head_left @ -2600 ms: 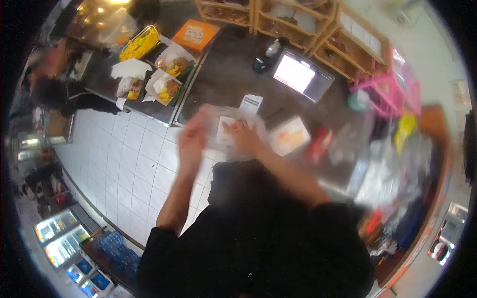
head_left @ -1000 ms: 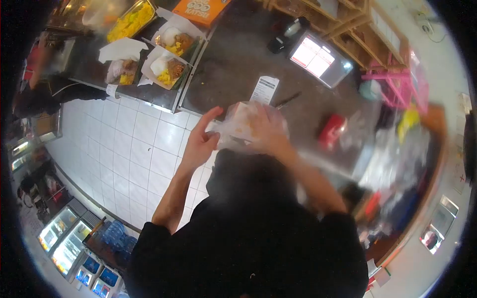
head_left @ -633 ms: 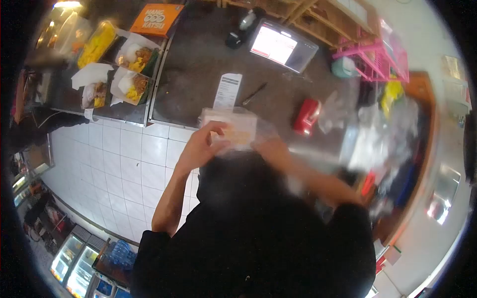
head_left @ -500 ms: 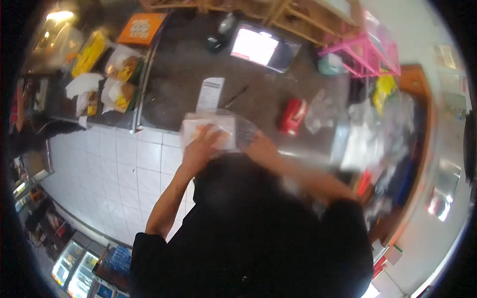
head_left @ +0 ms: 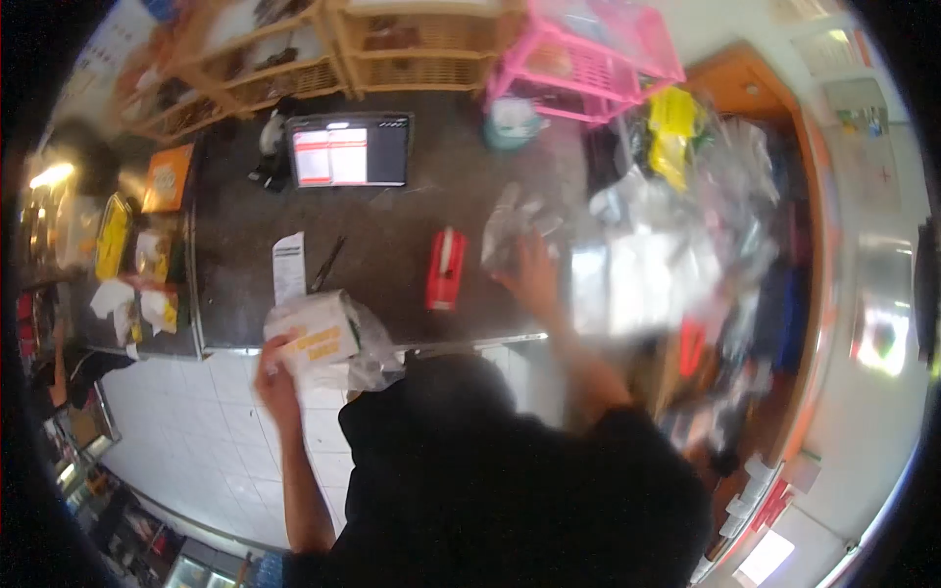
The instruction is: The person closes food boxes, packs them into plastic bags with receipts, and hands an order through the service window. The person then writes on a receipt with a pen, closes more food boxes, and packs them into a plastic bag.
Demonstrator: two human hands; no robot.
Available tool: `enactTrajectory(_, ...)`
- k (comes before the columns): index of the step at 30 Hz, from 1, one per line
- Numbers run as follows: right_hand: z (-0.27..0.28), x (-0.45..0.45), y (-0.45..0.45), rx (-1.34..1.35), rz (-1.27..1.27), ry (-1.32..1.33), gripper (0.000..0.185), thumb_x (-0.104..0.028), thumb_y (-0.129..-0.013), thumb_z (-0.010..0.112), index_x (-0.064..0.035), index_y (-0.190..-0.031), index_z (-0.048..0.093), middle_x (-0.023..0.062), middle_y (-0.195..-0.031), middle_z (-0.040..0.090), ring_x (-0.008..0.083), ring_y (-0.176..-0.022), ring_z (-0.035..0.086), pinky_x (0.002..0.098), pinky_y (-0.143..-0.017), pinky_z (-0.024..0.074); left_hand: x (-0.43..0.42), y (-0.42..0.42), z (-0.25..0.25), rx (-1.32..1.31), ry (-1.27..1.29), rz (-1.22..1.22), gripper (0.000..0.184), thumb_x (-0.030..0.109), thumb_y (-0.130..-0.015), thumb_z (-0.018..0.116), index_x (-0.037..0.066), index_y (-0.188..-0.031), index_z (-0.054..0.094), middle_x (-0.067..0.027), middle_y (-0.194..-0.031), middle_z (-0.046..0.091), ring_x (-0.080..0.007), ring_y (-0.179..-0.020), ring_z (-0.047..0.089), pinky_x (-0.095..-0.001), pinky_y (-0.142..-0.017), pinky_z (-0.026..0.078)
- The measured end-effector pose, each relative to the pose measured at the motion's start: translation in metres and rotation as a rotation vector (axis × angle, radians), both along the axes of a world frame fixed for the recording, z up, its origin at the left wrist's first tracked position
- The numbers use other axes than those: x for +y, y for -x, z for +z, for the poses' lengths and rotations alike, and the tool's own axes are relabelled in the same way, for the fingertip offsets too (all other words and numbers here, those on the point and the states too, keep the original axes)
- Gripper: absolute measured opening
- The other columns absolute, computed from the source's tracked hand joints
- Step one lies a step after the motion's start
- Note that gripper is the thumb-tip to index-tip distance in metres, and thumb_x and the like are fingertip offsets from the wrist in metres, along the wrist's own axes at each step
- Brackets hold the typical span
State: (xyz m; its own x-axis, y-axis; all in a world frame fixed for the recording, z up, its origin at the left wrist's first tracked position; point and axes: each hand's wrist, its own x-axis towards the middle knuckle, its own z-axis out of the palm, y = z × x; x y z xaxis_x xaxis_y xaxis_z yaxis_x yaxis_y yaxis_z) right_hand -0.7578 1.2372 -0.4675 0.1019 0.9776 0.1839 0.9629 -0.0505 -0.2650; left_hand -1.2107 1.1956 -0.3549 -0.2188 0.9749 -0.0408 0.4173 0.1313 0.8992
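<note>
- Since the earlier frames our right hand (head_left: 535,284) has left the box (head_left: 316,331) and moved over to the loose plastic bag (head_left: 510,218) on the desk (head_left: 387,240); a moment ago both our hands were at the box.
- Our view has swung round, so the box now lies towards eight o'clock, and more of the pink rack (head_left: 578,69) and the wooden shelves (head_left: 421,49) shows along the top.
- Our left hand (head_left: 274,377) is still with the box, fingers bent and closed on its near-left side; the box sits in a clear bag (head_left: 377,355) that bunches out on its right, at the front edge of the desk.
- Our left forearm rises almost straight from six o'clock to the hand.
- Our right arm reaches out from the black shirt (head_left: 520,480) towards eleven o'clock, well apart from the left, its fingers partly spread at the loose plastic bag; blur hides whether they grip it, so we cannot tell.
- From the box, the receipt (head_left: 288,265) lies just beside it at eleven o'clock and the pen (head_left: 329,263) near it at twelve.
- The red stapler (head_left: 446,270) lies between our hands, touching neither, with the lit tablet (head_left: 348,155) beyond it at eleven o'clock.
- At three o'clock from our right hand is a heap of plastic bags (head_left: 652,284).
</note>
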Motion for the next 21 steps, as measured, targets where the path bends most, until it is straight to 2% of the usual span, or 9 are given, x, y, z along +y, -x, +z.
enactTrajectory(2,-0.058,-0.019,-0.036,-0.133,0.039,0.028,0.025,-0.018,-0.086,0.063,-0.0017,-0.105,0.061,0.0177,-0.105,0.063,0.0358,-0.102,0.061,0.0447,-0.085,0.0484,0.010,0.009,0.039,-0.024,0.169,0.385,0.030,0.022,-0.102,0.047,0.000,-0.113,0.065,-0.0023,-0.098,0.063,-0.0093,-0.080,0.051,-0.0253,-0.070,0.043)
enactTrajectory(3,-0.072,-0.019,-0.048,-0.067,0.132,0.122,0.025,-0.018,-0.088,0.061,-0.0015,-0.107,0.059,0.0180,-0.102,0.064,0.0374,-0.096,0.062,0.0441,-0.081,0.0491,0.012,0.035,0.021,0.237,-0.009,0.395,0.030,0.023,-0.102,0.049,-0.001,-0.112,0.065,-0.0046,-0.098,0.065,-0.0120,-0.083,0.055,-0.0260,-0.070,0.044)
enactTrajectory(4,-0.070,-0.015,-0.053,-0.062,0.127,0.114,0.025,-0.018,-0.088,0.061,-0.0015,-0.107,0.059,0.0180,-0.102,0.064,0.0374,-0.096,0.062,0.0441,-0.081,0.0491,0.005,0.071,0.005,0.535,-0.091,0.246,0.030,0.020,-0.100,0.052,-0.001,-0.120,0.061,-0.0100,-0.112,0.065,-0.0168,-0.091,0.059,-0.0267,-0.076,0.047)
enactTrajectory(7,-0.028,0.013,-0.074,0.705,-0.496,0.182,0.018,-0.014,-0.091,0.057,-0.0010,-0.103,0.060,0.0190,-0.096,0.065,0.0382,-0.092,0.062,0.0452,-0.080,0.0494,0.017,0.044,0.045,0.549,0.106,0.278,0.041,0.012,-0.095,0.055,0.000,-0.134,0.050,-0.0160,-0.133,0.055,-0.0244,-0.114,0.056,-0.0337,-0.093,0.045)
enactTrajectory(9,-0.028,0.025,-0.112,0.733,-0.287,0.198,0.020,-0.015,-0.090,0.059,-0.0018,-0.105,0.062,0.0193,-0.096,0.065,0.0382,-0.092,0.063,0.0446,-0.081,0.0500,0.027,-0.004,0.068,0.907,-0.254,0.148,0.057,0.005,-0.089,0.057,0.002,-0.143,0.039,-0.0159,-0.145,0.043,-0.0293,-0.131,0.045,-0.0406,-0.104,0.038)
enactTrajectory(10,-0.026,0.030,-0.134,0.753,-0.066,0.215,0.023,-0.016,-0.088,0.060,-0.0025,-0.107,0.063,0.0197,-0.097,0.066,0.0381,-0.092,0.063,0.0441,-0.082,0.0506,0.034,-0.033,0.079,0.905,-0.256,0.139,0.057,0.005,-0.089,0.057,0.002,-0.143,0.039,-0.0159,-0.145,0.043,-0.0293,-0.131,0.045,-0.0406,-0.104,0.038)
enactTrajectory(14,0.007,0.072,-0.229,-0.143,-0.608,-0.357,0.028,-0.025,-0.083,0.068,-0.0048,-0.104,0.067,0.0173,-0.098,0.067,0.0346,-0.092,0.064,0.0429,-0.082,0.0513,0.061,-0.131,0.075,0.460,-0.177,-0.063,0.059,0.002,-0.086,0.055,-0.001,-0.142,0.038,-0.0193,-0.147,0.040,-0.0342,-0.138,0.036,-0.0447,-0.110,0.032)
enactTrajectory(19,0.030,0.074,-0.270,-0.116,-0.405,0.065,0.021,-0.020,-0.089,0.056,-0.0059,-0.101,0.066,0.0143,-0.099,0.065,0.0343,-0.095,0.062,0.0458,-0.081,0.0479,0.089,-0.213,0.071,0.357,-0.111,-0.402,0.060,-0.001,-0.083,0.059,-0.002,-0.140,0.039,-0.0221,-0.142,0.043,-0.0376,-0.134,0.039,-0.0444,-0.110,0.034)
enactTrajectory(21,0.048,0.076,-0.258,-0.028,-0.414,-0.015,0.020,-0.018,-0.090,0.055,-0.0044,-0.099,0.066,0.0141,-0.097,0.065,0.0340,-0.092,0.062,0.0449,-0.079,0.0484,0.099,-0.238,0.070,0.299,-0.080,-0.468,0.059,0.000,-0.083,0.060,-0.001,-0.139,0.041,-0.0220,-0.141,0.044,-0.0372,-0.132,0.041,-0.0440,-0.109,0.035)
